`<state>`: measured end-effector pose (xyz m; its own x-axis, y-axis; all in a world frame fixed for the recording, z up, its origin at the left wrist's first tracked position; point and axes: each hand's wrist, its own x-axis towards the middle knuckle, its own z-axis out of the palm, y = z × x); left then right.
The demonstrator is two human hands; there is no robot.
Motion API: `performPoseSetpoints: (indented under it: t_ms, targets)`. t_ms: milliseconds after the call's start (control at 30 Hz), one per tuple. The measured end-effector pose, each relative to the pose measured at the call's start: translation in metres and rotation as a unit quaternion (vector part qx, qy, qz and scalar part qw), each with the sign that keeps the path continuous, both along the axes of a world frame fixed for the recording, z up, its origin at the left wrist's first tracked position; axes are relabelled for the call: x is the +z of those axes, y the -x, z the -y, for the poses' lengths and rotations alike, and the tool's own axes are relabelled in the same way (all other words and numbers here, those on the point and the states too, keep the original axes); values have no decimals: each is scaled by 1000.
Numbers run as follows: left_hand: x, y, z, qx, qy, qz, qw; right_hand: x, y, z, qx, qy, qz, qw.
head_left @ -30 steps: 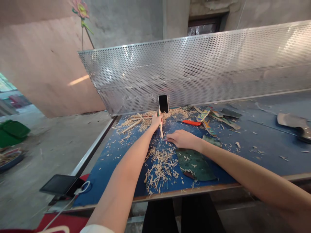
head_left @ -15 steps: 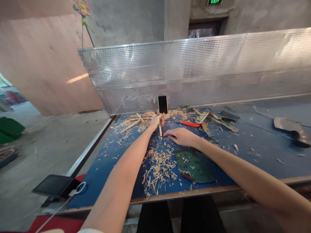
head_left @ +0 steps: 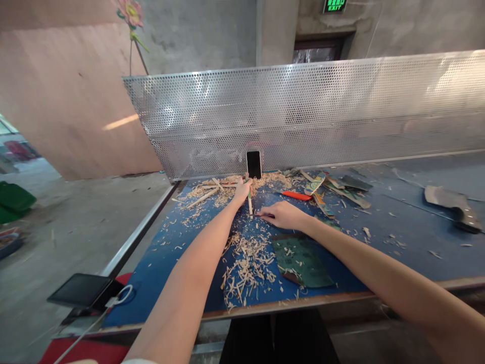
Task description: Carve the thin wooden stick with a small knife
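Observation:
My left hand (head_left: 242, 191) is closed around a narrow pale wood strip (head_left: 250, 204) with a green section, its near end pointing toward me. My right hand (head_left: 282, 215) pinches a thin dark tool that looks like a small blade (head_left: 261, 216); its tip is at the near end of the strip. The blade's exact shape is partly hidden by my fingers. Curled wood shavings (head_left: 248, 265) lie in a heap below the strip. A dark green sheet (head_left: 303, 265) with shavings on it lies on the blue table under my right forearm.
A phone (head_left: 253, 165) leans against the perforated metal panel (head_left: 227, 111) at the back. A red-handled tool (head_left: 296, 195) and several scrap strips (head_left: 326, 189) lie to the right. At the far right rests a bent grey piece (head_left: 447, 199). A black screen (head_left: 81, 290) sits at the lower left.
The blade tip has shifted very slightly relative to the strip's near end. Both hands keep their grip, and the view has tilted a little.

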<state>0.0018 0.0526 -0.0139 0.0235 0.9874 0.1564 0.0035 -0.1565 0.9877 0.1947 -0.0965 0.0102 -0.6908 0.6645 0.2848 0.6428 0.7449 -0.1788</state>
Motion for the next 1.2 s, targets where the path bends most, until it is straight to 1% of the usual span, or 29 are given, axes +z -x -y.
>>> performPoseSetpoints:
  t_ms: [100, 267, 367, 433, 533, 700, 800, 867, 1033, 1200]
  targets:
    - [2, 1, 1, 5, 10, -10, 1000, 2, 1, 0, -10, 27, -14, 999]
    - [4, 0, 4, -6, -1, -6, 1000, 8, 3, 0, -21, 122, -64, 990]
    - [4, -2, 5, -6, -4, -9, 1000, 8, 6, 0, -19, 164, -91, 982]
    - [4, -3, 4, -3, -3, -8, 1000, 6, 8, 1, -16, 178, -88, 980]
    - [2, -3, 2, -6, -6, -4, 1000, 5, 9, 4, -6, 156, -50, 986]
    - [1, -2, 1, -7, -10, -7, 1000, 7, 8, 8, 4, 58, 15, 998]
    - [3, -2, 3, -7, -11, -5, 1000, 8, 5, 7, -6, 18, 20, 1000]
    - [4, -3, 5, -8, -12, -5, 1000, 7, 3, 5, -15, 7, 14, 1000]
    - [6, -4, 5, -5, -3, -4, 1000, 6, 0, 2, -16, 17, 14, 1000]
    - [3, -3, 3, -5, -6, -10, 1000, 9, 3, 4, -15, 80, -12, 997]
